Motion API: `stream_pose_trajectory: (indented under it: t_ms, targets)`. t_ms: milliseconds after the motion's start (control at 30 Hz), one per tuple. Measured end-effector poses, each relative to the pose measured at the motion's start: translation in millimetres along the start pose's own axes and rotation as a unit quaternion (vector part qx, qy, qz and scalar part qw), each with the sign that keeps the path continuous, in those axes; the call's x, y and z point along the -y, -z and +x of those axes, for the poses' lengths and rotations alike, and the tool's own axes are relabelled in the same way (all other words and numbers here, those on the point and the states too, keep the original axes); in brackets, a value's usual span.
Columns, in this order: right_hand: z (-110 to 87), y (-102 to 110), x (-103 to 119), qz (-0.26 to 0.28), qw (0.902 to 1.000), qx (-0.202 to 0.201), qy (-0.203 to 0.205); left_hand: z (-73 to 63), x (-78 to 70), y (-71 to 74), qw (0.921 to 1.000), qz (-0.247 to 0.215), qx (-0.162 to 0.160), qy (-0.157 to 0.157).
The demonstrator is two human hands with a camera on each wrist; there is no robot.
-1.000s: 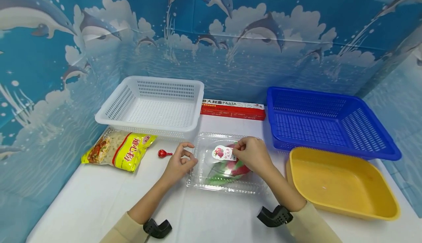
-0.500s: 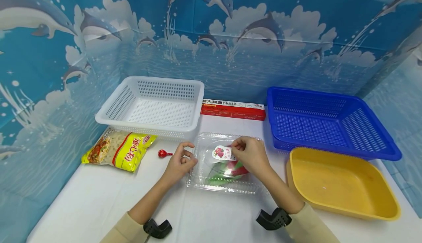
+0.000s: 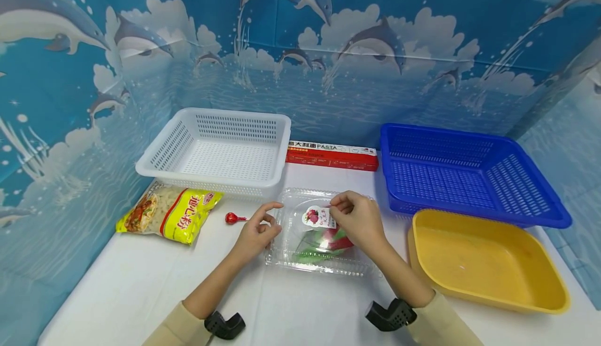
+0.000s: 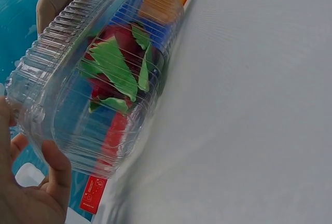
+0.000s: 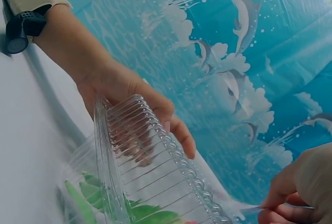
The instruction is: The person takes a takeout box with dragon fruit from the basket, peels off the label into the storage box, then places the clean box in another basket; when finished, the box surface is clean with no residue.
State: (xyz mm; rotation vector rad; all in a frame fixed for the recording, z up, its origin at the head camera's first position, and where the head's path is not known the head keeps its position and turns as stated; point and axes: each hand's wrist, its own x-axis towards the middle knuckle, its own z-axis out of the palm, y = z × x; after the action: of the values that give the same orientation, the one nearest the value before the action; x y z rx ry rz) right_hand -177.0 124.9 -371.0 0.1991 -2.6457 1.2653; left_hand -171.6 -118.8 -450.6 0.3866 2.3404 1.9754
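The clamshell container [image 3: 291, 236] on the table [image 3: 267, 309] appeared light, flexible and best held by its rim; the left hand [image 3: 254, 232] touched its side, fingers apart, while the right hand [image 3: 360, 221] pinched its sticker [image 3: 318, 217].

This looks like a small curtained-off recording booth built round a worktop [image 3: 112, 288]; whether it stands in a home, a lab or a shop cannot be told. A creased blue curtain [image 3: 328, 100] printed with dolphins hangs beyond the clear plastic box [image 3: 319, 269] and continues down to its left and right. The worktop under the box is white. Plastic ware and packaged food lie about the box: a white basket [image 3: 225, 157] beyond and left, a blue basket [image 3: 441, 187] beyond and right, a yellow tub [image 3: 483, 262] right, a printed food bag [image 3: 176, 213] left. Black wrist cameras [image 3: 224, 326] show nearer than the box.
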Motion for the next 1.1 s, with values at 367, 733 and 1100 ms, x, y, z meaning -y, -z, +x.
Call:
stream_pose_trajectory:
  t_ms: [367,733,1100]
  targets:
    - [0.9,12.7,-5.3,0.054,0.9982,0.024,-0.015,1.6,0.6,-0.4,0.9997,-0.023,0.004,0.002]
    - [-3.9,30.2,-10.3,0.060,0.9962,0.056,-0.027,2.2,2.4,0.7,0.9998,-0.020,0.003,0.005]
    - [-10.5,46.8,-16.2,0.072,0.9951,0.053,-0.042,1.5,0.3,1.1,0.9994,-0.035,0.005,0.008]
